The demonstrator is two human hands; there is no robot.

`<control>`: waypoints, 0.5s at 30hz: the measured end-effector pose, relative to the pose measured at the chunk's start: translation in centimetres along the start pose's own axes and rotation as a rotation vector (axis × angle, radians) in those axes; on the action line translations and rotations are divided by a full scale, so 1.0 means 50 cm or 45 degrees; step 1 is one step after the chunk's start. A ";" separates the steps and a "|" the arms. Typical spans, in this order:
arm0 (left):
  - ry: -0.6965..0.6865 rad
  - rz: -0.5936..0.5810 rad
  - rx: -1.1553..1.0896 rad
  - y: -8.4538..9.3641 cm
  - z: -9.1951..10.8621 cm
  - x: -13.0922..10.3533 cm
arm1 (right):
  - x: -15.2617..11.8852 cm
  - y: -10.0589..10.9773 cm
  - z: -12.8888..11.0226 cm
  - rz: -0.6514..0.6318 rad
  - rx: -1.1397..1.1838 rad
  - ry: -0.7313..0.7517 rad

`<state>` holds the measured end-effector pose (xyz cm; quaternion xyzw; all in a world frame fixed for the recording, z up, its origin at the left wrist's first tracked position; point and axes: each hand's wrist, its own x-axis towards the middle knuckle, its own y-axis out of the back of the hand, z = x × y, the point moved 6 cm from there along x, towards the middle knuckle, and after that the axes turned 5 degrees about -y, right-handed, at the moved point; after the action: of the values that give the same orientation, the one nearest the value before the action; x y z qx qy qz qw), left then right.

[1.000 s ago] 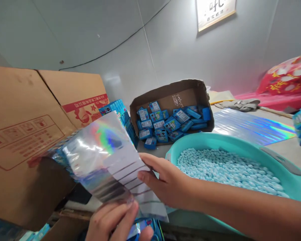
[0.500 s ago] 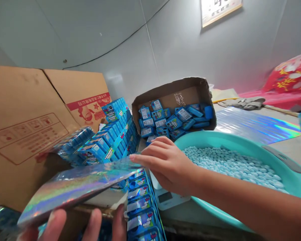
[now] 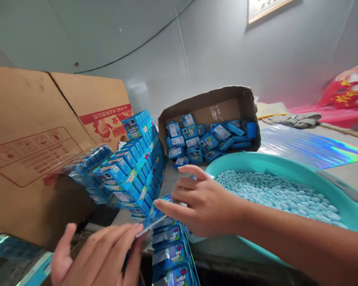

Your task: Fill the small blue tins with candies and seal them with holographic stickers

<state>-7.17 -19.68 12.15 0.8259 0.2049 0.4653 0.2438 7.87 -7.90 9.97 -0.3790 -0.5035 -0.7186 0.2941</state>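
At the lower left, my left hand [image 3: 98, 254] is closed on a thin, shiny sheet [image 3: 152, 226], seen nearly edge-on. My right hand [image 3: 203, 198] is to the right of the sheet's far end, fingers curled and one fingertip close to it. Small glossy patches show between the right fingers; what they belong to is unclear. Below both hands runs a row of blue candy packs [image 3: 174, 252] in a narrow display box, partly covered by the hands. Behind them stand stacked display boxes of blue candy packs [image 3: 134, 167].
A brown carton [image 3: 209, 105] on its side holds many loose blue packs. On the right is a turquoise basin [image 3: 235, 157] of pale blue candies. A large carton [image 3: 26, 131] fills the left side. Silvery film [image 3: 301, 145] and grey gloves [image 3: 295, 119] lie behind the basin.
The shiny sheet has turned from showing its broad rainbow face to nearly edge-on. My left hand has turned, its back now visible. My right hand has curled its fingers and shifted slightly down.
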 end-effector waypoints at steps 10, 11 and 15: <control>-0.097 -0.161 -0.190 -0.038 0.021 0.006 | -0.008 -0.024 -0.036 -0.037 0.171 0.009; -0.073 -0.178 -0.204 -0.043 0.022 0.004 | -0.009 -0.025 -0.037 -0.028 0.190 0.015; -0.043 -0.220 -0.226 -0.052 0.026 0.001 | -0.010 -0.030 -0.040 -0.096 0.214 0.006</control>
<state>-6.33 -17.85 10.05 0.7880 0.2291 0.4449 0.3587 6.44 -9.28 8.38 -0.3319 -0.5753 -0.6852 0.2989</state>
